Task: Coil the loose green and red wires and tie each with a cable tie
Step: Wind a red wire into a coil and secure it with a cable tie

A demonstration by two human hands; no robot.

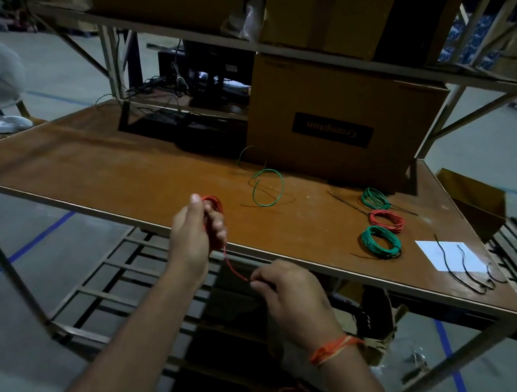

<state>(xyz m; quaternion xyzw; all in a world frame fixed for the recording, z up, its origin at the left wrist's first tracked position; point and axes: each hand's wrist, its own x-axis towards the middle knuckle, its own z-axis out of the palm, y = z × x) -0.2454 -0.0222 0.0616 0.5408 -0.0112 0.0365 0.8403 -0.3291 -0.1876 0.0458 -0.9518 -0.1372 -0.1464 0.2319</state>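
I see the left hand (196,230) gripping a small coil of thin red wire (213,203); its loose strand runs down-right to the right hand (288,298), whose fingertips pinch it.

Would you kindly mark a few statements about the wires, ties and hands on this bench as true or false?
1. The left hand holds a coil of red wire. True.
2. The right hand rests flat on the table. False: it pinches the red wire's strand below the table edge.
3. Three finished coils lie at the right: two green, one red. True.
4. The loose green wire is already tied. False: it lies uncoiled.
5. Spare cable ties lie across white paper. True.
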